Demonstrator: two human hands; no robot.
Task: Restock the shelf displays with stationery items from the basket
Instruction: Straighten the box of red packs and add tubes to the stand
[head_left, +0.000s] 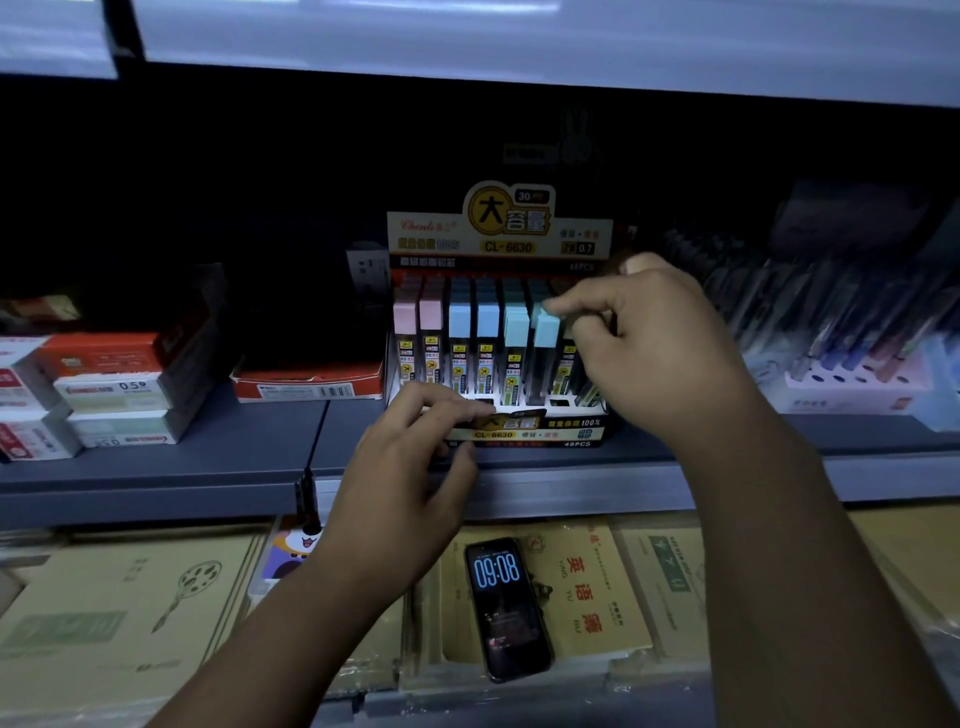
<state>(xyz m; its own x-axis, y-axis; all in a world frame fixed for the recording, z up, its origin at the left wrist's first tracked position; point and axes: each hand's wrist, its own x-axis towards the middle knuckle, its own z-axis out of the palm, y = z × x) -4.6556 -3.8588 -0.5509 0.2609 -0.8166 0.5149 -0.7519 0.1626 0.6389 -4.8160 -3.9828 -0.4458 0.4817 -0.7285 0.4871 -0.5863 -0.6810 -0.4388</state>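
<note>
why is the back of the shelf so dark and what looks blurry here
Head view: the overexposed panel overhead leaves the recess behind the lead display box black; the right hand pinching a lead case is motion-smeared, the pens at right are soft, the phone reads sharp.

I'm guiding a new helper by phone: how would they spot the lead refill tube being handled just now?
Find the display box marked CL-6630, with its yellow header, on the grey shelf. In its front row, pass the pink caps and go to the right end. The tube is the light blue-capped one with the right hand pinching its cap.
</note>
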